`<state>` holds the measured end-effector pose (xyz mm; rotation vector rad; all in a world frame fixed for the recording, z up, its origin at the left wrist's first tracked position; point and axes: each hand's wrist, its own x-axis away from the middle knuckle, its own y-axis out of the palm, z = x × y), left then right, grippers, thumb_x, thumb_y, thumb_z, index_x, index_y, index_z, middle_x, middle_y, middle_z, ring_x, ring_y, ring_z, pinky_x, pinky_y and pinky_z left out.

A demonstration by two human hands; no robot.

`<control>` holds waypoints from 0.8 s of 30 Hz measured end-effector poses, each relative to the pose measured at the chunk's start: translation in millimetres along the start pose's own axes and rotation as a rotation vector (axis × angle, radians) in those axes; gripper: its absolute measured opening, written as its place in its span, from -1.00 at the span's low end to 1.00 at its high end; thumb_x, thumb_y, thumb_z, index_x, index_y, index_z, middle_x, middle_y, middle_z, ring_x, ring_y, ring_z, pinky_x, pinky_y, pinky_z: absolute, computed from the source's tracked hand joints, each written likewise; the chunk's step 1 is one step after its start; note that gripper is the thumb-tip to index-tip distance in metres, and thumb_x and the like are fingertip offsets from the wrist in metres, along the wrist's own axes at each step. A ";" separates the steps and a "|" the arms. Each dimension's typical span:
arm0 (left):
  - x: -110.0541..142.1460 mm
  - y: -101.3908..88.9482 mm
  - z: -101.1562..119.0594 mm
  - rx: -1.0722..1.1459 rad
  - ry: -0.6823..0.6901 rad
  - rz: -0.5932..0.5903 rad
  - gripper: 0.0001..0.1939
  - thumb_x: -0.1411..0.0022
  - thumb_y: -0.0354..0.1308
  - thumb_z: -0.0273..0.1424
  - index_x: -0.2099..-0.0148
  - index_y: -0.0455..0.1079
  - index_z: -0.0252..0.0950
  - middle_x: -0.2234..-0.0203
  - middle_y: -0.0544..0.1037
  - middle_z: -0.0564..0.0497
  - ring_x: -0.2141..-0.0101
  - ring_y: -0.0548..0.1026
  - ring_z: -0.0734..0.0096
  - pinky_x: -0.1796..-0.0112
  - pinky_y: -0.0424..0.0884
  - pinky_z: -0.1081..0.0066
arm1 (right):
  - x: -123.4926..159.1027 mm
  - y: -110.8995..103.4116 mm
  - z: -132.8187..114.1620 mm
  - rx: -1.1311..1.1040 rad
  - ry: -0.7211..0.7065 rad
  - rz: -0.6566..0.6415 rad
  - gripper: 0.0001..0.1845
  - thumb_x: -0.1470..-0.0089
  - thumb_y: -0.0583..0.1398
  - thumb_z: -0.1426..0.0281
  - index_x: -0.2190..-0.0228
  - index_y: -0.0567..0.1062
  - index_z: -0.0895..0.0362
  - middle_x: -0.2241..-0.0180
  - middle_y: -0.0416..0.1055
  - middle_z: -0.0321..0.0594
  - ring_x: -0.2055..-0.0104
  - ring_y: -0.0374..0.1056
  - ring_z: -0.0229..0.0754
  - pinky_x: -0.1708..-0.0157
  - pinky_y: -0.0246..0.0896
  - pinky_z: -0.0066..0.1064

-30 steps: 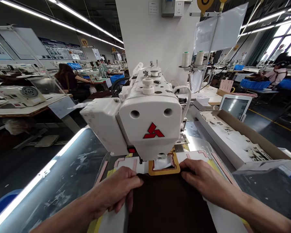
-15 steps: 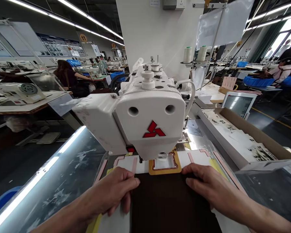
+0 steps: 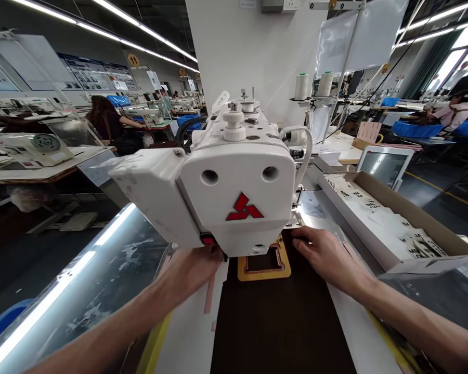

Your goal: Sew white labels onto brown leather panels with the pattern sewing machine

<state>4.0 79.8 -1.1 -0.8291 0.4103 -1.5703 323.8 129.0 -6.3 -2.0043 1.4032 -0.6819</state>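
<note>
A white industrial sewing machine (image 3: pixel 234 187) with a red three-diamond mark stands in front of me. Under its head lies a dark brown fabric (image 3: pixel 276 322), stretched forward beneath an orange rectangular clamp frame (image 3: pixel 263 270). My left hand (image 3: pixel 189 267) reaches under the left side of the machine head at the fabric's far edge; its fingertips are hidden behind the machine. My right hand (image 3: pixel 325 254) rests on the fabric's far right corner, fingers stretched forward and lying flat. White template sheets (image 3: pixel 187 332) with pink and yellow strips lie under the fabric.
A cardboard tray (image 3: pixel 393 223) of white printed labels sits at the right, with a small touchscreen (image 3: pixel 382 166) behind it. Two thread cones (image 3: pixel 312 85) stand on a rack behind the machine. Other people sit at sewing stations far left and far right.
Both hands have pushed the brown fabric forward, away from me, so it now lies under the orange frame and machine head. The left fingers have gone out of sight behind the machine.
</note>
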 end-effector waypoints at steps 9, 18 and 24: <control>84.4 36.6 -23.8 -0.449 0.715 0.017 -0.44 -0.48 0.23 -0.21 -0.45 0.32 -0.10 -0.34 0.41 -0.07 -0.36 0.35 -0.11 -0.43 0.14 0.00 | 86.2 7.1 40.3 0.330 -0.461 -0.069 -0.54 -0.36 0.24 0.12 -0.23 0.56 -0.13 -0.29 0.41 -0.22 -0.37 0.28 0.35 -0.30 0.26 0.27; 51.4 20.6 -39.7 -0.607 0.546 0.176 -0.37 -0.54 0.12 -0.11 -0.52 0.18 -0.18 -0.42 0.27 -0.14 -0.44 0.16 -0.13 -0.44 0.05 -0.16 | 42.8 5.3 26.9 0.395 -0.460 0.002 -0.49 -0.46 0.12 0.21 -0.33 0.45 0.06 -0.42 0.22 -0.13 -0.47 0.13 0.21 -0.44 -0.03 0.28; 68.7 27.3 -42.4 -0.650 0.724 0.126 -0.46 -0.54 0.14 -0.24 -0.46 0.28 -0.24 -0.43 0.28 -0.04 -0.43 0.21 0.05 -0.50 -0.20 0.06 | 59.8 11.0 32.1 0.523 -0.468 -0.106 -0.49 -0.49 0.08 0.16 -0.33 0.44 0.04 -0.44 0.18 -0.23 -0.49 0.07 0.18 -0.40 0.14 0.19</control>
